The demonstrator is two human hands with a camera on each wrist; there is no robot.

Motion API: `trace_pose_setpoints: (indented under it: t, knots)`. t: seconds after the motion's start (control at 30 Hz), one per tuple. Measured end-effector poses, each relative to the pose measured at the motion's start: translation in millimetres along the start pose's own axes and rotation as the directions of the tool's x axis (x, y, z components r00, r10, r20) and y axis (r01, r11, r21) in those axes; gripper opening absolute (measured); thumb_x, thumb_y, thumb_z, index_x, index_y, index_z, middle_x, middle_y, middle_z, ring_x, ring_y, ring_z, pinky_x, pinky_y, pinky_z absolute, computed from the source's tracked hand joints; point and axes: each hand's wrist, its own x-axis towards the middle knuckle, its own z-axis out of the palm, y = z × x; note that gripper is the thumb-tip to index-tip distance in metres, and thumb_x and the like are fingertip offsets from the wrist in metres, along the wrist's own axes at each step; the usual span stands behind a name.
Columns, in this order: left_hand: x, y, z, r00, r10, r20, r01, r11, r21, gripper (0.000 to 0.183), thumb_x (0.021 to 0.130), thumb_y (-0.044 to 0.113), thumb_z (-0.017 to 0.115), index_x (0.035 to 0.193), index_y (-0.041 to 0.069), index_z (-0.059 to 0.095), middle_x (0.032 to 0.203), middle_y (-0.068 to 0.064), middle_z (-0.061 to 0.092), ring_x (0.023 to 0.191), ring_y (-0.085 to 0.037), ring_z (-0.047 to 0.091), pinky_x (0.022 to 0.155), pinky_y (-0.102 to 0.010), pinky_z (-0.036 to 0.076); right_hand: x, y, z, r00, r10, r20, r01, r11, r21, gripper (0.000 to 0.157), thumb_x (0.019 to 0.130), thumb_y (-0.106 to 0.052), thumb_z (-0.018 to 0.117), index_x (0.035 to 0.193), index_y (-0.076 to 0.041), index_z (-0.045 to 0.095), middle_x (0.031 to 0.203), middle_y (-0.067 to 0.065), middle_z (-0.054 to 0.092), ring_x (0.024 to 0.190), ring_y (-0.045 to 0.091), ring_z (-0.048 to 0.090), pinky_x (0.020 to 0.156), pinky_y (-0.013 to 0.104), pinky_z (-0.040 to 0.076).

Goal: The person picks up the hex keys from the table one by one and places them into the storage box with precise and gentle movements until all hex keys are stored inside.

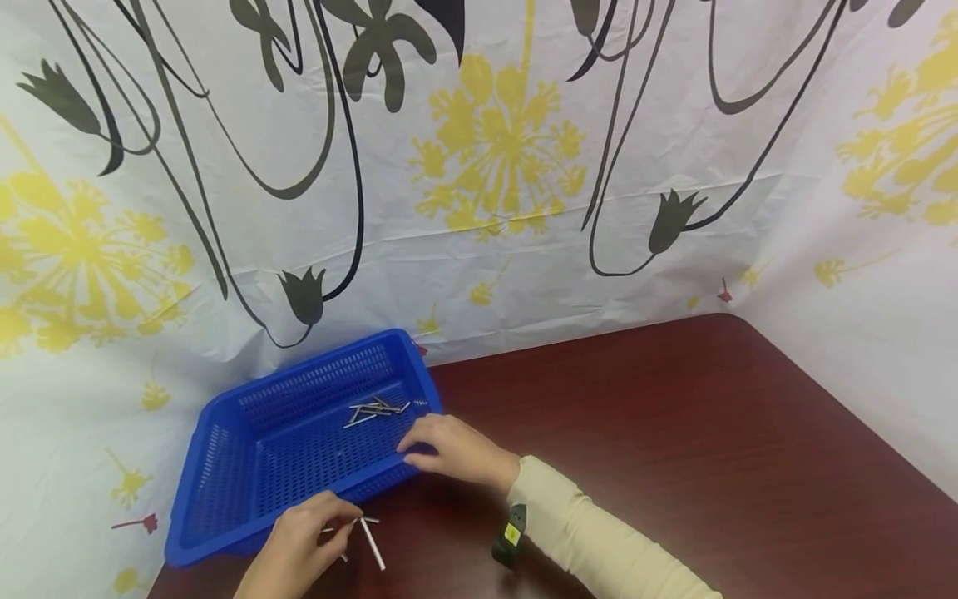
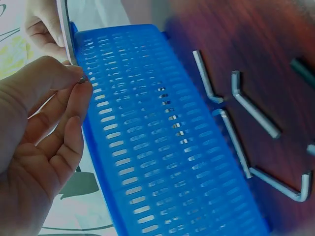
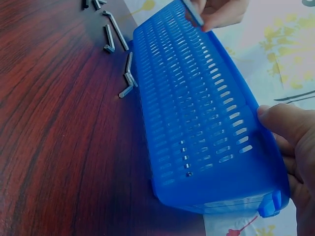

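My left hand (image 1: 299, 541) pinches an L-shaped hex key (image 2: 68, 34) between thumb and fingertips, in front of the near wall of a blue plastic basket (image 1: 224, 532). From the fingertips the key's long arm slants down toward the table in the head view. My right hand (image 1: 452, 449) grips the basket's rim near its right front corner, thumb outside and fingers over the edge. In the left wrist view several silver hex keys (image 2: 258, 115) lie on the table beside the basket. Inside it, toward the right end, sits a loose pile of hex keys (image 1: 374, 409).
The dark red-brown table (image 1: 636, 433) stretches away to the right. A white cloth (image 1: 524, 283) with yellow and grey flower prints hangs behind and along both sides. The basket's far side stands close to this cloth. A dark band with a yellow patch (image 1: 511, 534) is on my right sleeve.
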Motion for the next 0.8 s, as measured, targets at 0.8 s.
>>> trace_pose_setpoints:
  t: [0.8]
  knots:
    - [55.6,-14.3,-41.2,0.999,-0.015,-0.047,0.025,0.978,0.207,0.035,0.058,-0.012,0.076,0.081,0.013,0.068,0.076,0.007,0.062,0.065,-0.004,0.056,0.055,-0.018,0.045,-1,0,0.4,1.000,-0.008,-0.018,0.009,1.000,0.029,0.018,0.090,-0.021,0.061,0.102,-0.011,0.070,0.096,-0.003,0.066,0.092,0.012,0.059,0.083,0.013,0.041]
